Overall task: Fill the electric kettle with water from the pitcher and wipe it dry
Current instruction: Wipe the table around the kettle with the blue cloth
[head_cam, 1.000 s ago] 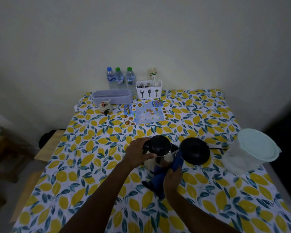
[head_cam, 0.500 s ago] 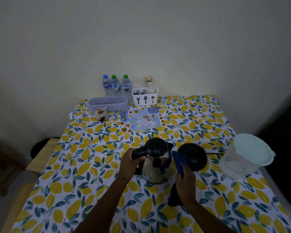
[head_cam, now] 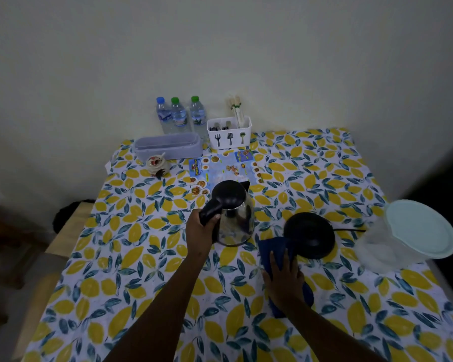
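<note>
A steel electric kettle (head_cam: 237, 218) with a black lid and handle is at the table's middle, its lid closed. My left hand (head_cam: 201, 232) grips its handle and holds it left of the round black base (head_cam: 310, 235). I cannot tell whether the kettle touches the cloth-covered table. My right hand (head_cam: 283, 276) presses a dark blue cloth (head_cam: 276, 248) flat on the table, just in front of the base and apart from the kettle. The clear pitcher (head_cam: 392, 246) with a pale green lid stands at the right edge.
A lemon-print tablecloth (head_cam: 131, 259) covers the table. At the back stand three water bottles (head_cam: 179, 116), a white cutlery caddy (head_cam: 229, 135), a lilac box (head_cam: 168, 147), a small jar (head_cam: 156, 165) and a printed menu sheet (head_cam: 224, 169). The base's cord (head_cam: 349, 230) runs right.
The kettle has moved away from the cloth, up and to the left, held by its handle. My right hand has left the kettle's side and lowered the cloth onto the table by the base.
</note>
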`<state>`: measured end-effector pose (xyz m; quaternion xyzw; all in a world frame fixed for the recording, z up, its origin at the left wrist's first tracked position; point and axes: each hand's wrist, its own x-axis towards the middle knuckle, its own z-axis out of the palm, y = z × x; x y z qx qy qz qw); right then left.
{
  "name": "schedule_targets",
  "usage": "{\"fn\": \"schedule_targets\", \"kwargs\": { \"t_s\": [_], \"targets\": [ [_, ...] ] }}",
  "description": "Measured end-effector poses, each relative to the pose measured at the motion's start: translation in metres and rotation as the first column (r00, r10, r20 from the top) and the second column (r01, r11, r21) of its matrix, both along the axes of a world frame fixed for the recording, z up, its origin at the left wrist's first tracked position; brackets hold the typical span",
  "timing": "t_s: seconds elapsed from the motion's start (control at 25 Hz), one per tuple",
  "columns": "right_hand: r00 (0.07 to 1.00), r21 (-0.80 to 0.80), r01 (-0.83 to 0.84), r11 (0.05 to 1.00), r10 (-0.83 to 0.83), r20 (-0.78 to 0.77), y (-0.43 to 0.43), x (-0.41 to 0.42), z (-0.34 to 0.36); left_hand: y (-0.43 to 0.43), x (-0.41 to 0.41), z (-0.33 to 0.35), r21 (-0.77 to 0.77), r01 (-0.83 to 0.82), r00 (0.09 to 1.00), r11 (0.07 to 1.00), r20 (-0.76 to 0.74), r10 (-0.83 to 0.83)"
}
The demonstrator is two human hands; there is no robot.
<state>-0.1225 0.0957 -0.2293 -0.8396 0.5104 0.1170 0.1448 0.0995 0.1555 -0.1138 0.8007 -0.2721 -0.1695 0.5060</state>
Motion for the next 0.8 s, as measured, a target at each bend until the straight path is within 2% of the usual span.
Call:
{"fn": "schedule_targets", "kwargs": {
  "t_s": [0.16,0.48,0.56,0.68,0.8],
  "targets": [
    [1.000,-0.011,0.007,1.000,-0.007,0.025,-0.003,0.009,-0.008,0.002,0.009,-0.010,0.039,0.058,0.998,0.998,0.026,-0.059],
    [0.986,0.036,-0.166,0.986,0.165,0.021,0.013,0.033,-0.011,0.004,0.014,-0.013,0.045,0.110,0.992,0.993,0.064,-0.112],
    [0.961,0.059,-0.275,0.960,0.275,0.011,0.028,0.040,-0.010,0.006,0.015,-0.015,0.057,0.121,0.988,0.991,0.088,-0.126],
    [0.865,0.079,-0.501,0.862,0.502,0.010,0.051,0.037,-0.005,0.012,0.012,-0.016,0.032,0.140,0.980,0.990,0.138,-0.143],
    [0.818,0.058,-0.574,0.816,0.574,0.018,0.051,0.016,-0.001,0.032,0.004,-0.024,-0.053,0.191,0.973,0.980,0.144,-0.182]
  ]
}}
